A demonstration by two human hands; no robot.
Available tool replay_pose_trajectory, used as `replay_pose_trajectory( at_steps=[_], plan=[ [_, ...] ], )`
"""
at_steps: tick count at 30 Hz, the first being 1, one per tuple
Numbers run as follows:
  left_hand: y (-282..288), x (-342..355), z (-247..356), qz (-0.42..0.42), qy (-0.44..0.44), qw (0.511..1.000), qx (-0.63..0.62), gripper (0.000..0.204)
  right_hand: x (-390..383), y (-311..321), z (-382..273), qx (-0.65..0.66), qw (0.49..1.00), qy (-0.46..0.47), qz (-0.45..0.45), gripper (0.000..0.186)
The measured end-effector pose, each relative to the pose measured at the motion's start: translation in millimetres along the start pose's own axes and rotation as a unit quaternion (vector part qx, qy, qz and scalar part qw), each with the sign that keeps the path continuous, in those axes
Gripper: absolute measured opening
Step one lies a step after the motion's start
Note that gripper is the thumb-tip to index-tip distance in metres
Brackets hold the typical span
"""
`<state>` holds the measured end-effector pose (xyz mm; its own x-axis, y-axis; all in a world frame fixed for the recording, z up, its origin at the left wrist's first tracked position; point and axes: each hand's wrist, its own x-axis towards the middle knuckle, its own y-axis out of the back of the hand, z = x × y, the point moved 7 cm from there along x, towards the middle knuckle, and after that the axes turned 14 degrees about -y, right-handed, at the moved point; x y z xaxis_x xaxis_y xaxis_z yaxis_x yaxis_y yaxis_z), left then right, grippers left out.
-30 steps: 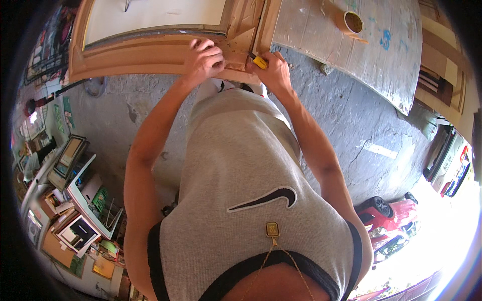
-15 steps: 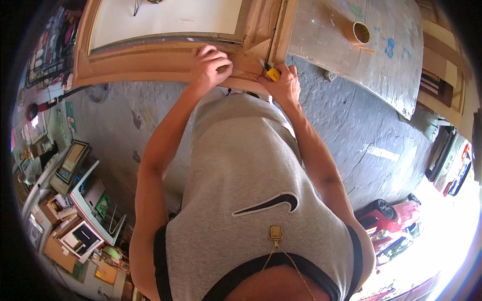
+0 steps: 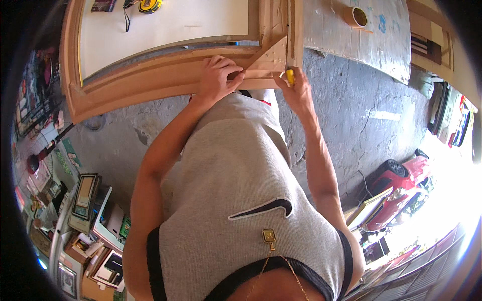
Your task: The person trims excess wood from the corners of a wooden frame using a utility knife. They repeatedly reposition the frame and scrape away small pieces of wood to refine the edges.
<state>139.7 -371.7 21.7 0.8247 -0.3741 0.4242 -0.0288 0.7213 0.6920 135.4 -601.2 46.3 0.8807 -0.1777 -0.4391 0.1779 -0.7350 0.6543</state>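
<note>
Brown paper tape covers the face of a large picture frame [image 3: 150, 93] around a white panel [image 3: 170, 22]. My left hand [image 3: 221, 78] rests on its near rail with the fingers curled together; whatever they may pinch is hidden. A diagonal tape edge runs from these fingertips across the corner. My right hand [image 3: 297, 91] is closed around a yellow utility knife [image 3: 290, 77] at the near right corner. I cannot make out the knife's blade clearly.
A yellow tape measure [image 3: 149, 5] lies on the white panel. To the right, a round tub [image 3: 355, 17] sits on a paint-stained grey table [image 3: 326, 37]. Grey concrete floor [image 3: 346, 115] shows below. Framed pictures [image 3: 84, 193] and boxes stand at the left, a red car [image 3: 401, 180] at the right.
The knife has turned in my right hand, and its blade no longer shows clearly. My left hand stays curled on the near rail. The view has shifted, bringing the tape measure further in.
</note>
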Motion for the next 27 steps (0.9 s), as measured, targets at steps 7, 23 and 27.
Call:
replay_pose_trajectory(
  at_steps=[7, 23, 27],
  plan=[
    [0, -3, -1, -0.025, 0.014, 1.0, 0.0, 0.019, -46, -61, -34, -0.057, 0.995, -0.007, -0.087, 0.039],
    [-1, -3, -4, -0.027, 0.003, 1.0, 0.009, 0.011, -50, -81, -41, -0.106, 0.991, -0.036, -0.071, 0.031],
    [0, -2, -4, -0.024, 0.004, 1.0, 0.009, 0.012, -51, -82, -45, -0.116, 0.99, -0.044, -0.067, 0.03]
  ],
)
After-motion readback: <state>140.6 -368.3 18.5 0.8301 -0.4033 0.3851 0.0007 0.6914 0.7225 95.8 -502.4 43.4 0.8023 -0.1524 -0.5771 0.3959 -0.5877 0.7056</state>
